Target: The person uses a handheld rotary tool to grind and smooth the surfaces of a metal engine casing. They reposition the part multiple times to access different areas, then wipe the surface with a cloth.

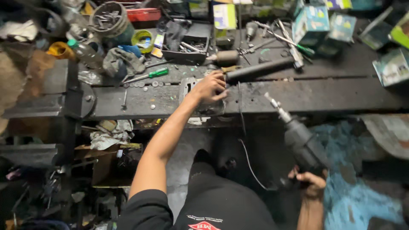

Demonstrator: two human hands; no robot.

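Note:
My left hand [209,87] reaches up to the dark workbench [324,96] and rests on a metal part [187,87] at its front edge, fingers curled by the end of a long black cylinder [257,69]. My right hand [310,182] is low at the right, gripping the handle of a dark power tool [300,140]. The tool's metal bit [276,107] points up and left toward the bench edge. A thin cable [247,157] hangs from the bench down toward the tool.
The bench top is crowded: a green-handled screwdriver [151,74], a grey rag [121,61], a black tray of small parts [187,47], several cardboard boxes [315,23], a tin of scrap [108,19]. A heavy vise [55,96] stands at left. Blue sheeting [358,196] covers the floor at right.

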